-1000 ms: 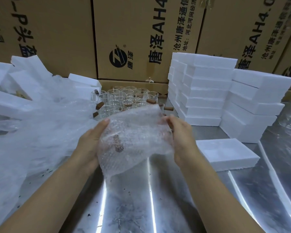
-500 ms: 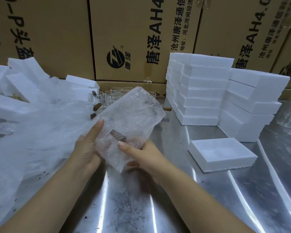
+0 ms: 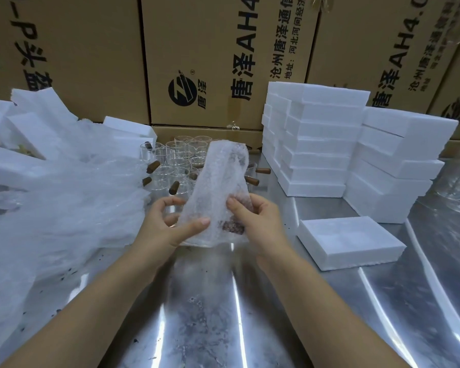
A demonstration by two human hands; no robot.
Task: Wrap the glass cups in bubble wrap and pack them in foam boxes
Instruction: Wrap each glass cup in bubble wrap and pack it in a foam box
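Observation:
A glass cup with a brown wooden handle is wrapped in a sheet of bubble wrap [image 3: 218, 187], held above the metal table [image 3: 197, 328]. My left hand [image 3: 168, 224] grips the bundle's lower left, thumb pressed across the wrap. My right hand [image 3: 255, 219] pinches the wrap on the right, over the handle. The loose end of the wrap stands up toward the back. Behind the bundle stand several bare glass cups [image 3: 175, 166] with wooden handles. A single white foam box [image 3: 348, 241] lies to the right of my hands.
Stacks of white foam boxes [image 3: 316, 144] rise at the back right. A heap of bubble wrap [image 3: 59, 197] and loose foam pieces [image 3: 16, 144] fill the left side. Brown cardboard cartons [image 3: 210, 62] wall off the back.
The flat wrap has been folded narrower around the cup. My right hand moved from beneath the bundle to pinch its right side; my left hand's thumb came over the front.

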